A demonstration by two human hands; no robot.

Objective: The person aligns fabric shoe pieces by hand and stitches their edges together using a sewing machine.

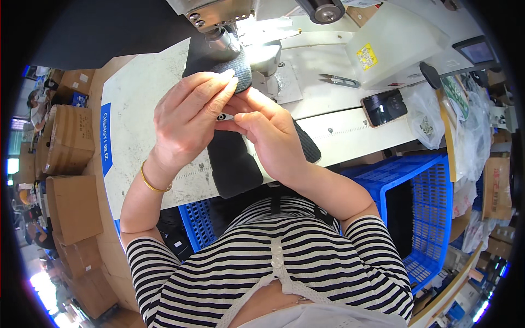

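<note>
Close together under the sewing machine head (216,13), both my hands are closed on a dark padded fabric piece. My left hand (188,115) pinches the grey knit part (240,68) of it with fingers and thumb pressed together. My right hand (268,128) grips its edge from the right. A small white tag (225,117) with a dark mark shows between the hands, at my right thumb tip. Black flaps of the fabric piece (236,167) hang toward me over the table's near edge. My fingers hide part of the fabric, and the needle cannot be made out.
On the white machine table (136,120), thread snips (339,81) and a dark-screened phone (384,107) lie to the right. A clear plastic bag (425,117) is beside the phone. A blue plastic crate (377,180) stands below at right. Cardboard boxes (74,210) are stacked at left.
</note>
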